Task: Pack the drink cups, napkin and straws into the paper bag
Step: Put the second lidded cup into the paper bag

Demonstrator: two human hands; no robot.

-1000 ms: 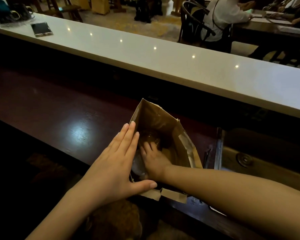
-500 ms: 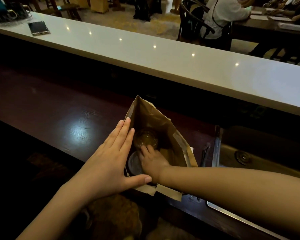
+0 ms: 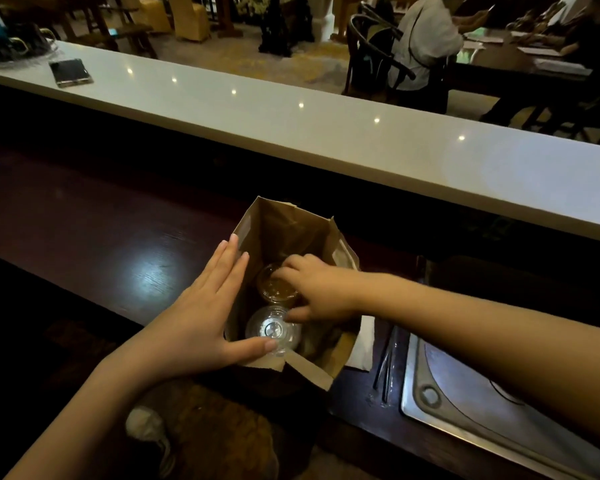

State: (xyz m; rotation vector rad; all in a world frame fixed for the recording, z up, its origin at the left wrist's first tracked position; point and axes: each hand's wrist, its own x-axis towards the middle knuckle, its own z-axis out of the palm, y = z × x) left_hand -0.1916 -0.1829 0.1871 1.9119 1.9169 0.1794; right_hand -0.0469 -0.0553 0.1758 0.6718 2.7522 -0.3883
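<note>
A brown paper bag [image 3: 291, 230] stands open on the dark wooden counter. Two lidded clear drink cups sit inside it: the far one [image 3: 274, 285] holds a brown drink, the near one [image 3: 271, 329] shows a clear lid. My left hand [image 3: 201, 313] lies flat against the bag's left wall, fingers straight, thumb across the near rim. My right hand [image 3: 312, 292] hovers over the bag's mouth with its fingers curled above the cups; nothing shows in its grip. A white napkin [image 3: 362, 344] lies right of the bag, and dark straws [image 3: 387, 365] lie beside it.
A steel sink [image 3: 465, 410] is set into the counter at the right. A raised white bar top [image 3: 291, 126] runs behind, with a phone [image 3: 70, 72] at its left end. A seated person [image 3: 426, 39] and tables are beyond it.
My right hand has risen from deep inside the bag to its mouth, uncovering both cup lids. The left hand still braces the bag's left side.
</note>
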